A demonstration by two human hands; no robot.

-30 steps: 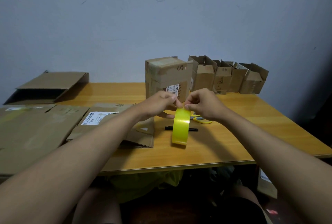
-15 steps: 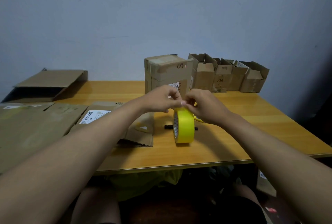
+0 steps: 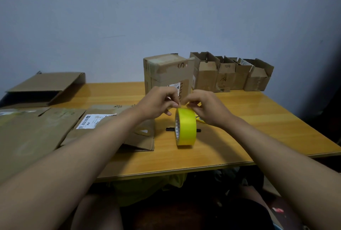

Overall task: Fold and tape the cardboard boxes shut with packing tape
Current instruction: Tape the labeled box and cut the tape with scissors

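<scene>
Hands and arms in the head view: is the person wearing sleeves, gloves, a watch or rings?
Nothing worn that shows. The left hand and the right hand are bare, with no gloves. Both forearms are bare right to the frame's bottom edge, so no sleeves show. No watch, band or ring can be seen on the visible wrists and fingers.

My left grip (image 3: 160,102) and right grip (image 3: 204,106) pinch at the top of the yellow tape roll (image 3: 185,127), which stands on edge on the table (image 3: 258,119). At twelve o'clock stands a closed cardboard box (image 3: 168,73); at nine o'clock lies flattened cardboard (image 3: 31,133).
</scene>
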